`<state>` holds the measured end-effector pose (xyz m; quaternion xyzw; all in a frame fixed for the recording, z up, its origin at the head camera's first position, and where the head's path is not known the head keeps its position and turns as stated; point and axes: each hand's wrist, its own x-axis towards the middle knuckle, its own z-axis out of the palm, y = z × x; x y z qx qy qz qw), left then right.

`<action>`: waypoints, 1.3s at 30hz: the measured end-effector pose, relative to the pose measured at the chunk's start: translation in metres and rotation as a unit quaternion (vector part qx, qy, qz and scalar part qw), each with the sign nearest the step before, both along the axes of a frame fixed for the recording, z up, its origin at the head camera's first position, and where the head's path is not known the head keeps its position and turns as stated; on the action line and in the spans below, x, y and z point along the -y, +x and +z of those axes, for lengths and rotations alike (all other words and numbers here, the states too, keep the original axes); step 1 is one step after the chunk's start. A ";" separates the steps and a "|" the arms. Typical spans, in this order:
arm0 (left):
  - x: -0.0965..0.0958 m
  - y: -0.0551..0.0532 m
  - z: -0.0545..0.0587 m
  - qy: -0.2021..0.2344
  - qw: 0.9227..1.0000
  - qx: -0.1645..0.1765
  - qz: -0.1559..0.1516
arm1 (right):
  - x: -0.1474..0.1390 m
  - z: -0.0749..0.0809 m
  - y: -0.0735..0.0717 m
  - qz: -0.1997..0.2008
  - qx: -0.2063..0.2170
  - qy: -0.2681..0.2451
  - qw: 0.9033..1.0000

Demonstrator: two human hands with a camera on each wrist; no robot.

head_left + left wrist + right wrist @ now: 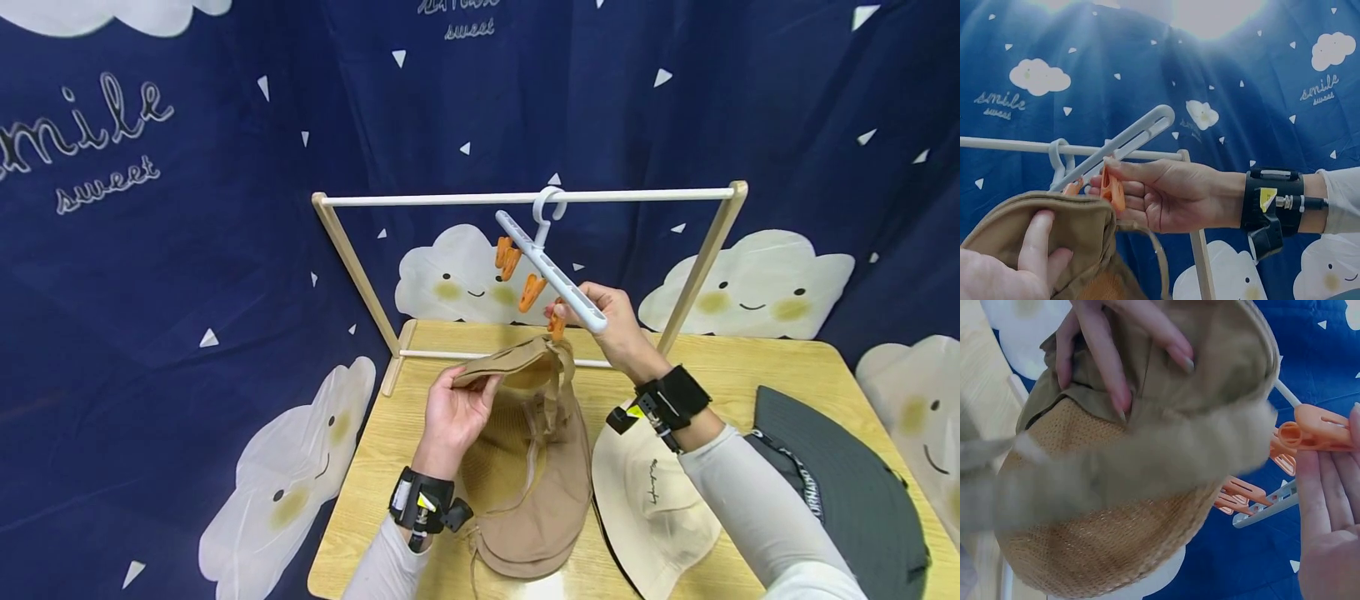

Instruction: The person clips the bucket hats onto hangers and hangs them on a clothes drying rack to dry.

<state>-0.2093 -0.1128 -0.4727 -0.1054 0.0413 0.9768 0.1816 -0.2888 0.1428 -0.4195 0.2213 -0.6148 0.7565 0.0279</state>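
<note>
A tan sun hat (536, 521) with a mesh crown and a long cloth flap hangs over the table. My left hand (457, 412) holds its brim, thumb and fingers on either side of the cloth. My right hand (618, 332) pinches an orange clip (1112, 189) at the near end of a pale blue hanger (555, 271). That clip is right at the hat's edge; whether its jaws grip the cloth I cannot tell. Several other orange clips (532, 292) dangle from the hanger. In the right wrist view, a blurred strap (1147, 469) crosses before the mesh.
The hanger hooks over the white rod (435, 200) of a small wooden-ended rack (708, 258). On the table (795, 358), a cream bucket hat (652, 500) and a dark grey wide-brimmed hat (847, 492) lie at the right. Behind hangs a dark blue curtain (225, 275).
</note>
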 end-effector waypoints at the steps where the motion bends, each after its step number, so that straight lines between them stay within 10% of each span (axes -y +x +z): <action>1: -0.001 -0.001 0.001 0.001 1.000 0.001 -0.001 | 0.000 0.000 0.000 0.002 0.001 -0.002 1.000; 17: -0.026 -0.006 0.008 0.105 0.993 0.047 -0.017 | -0.001 0.000 0.001 0.037 0.023 -0.054 0.998; 39: -0.051 0.003 0.020 0.238 0.964 0.116 -0.007 | -0.005 -0.013 -0.001 0.063 0.000 -0.062 0.996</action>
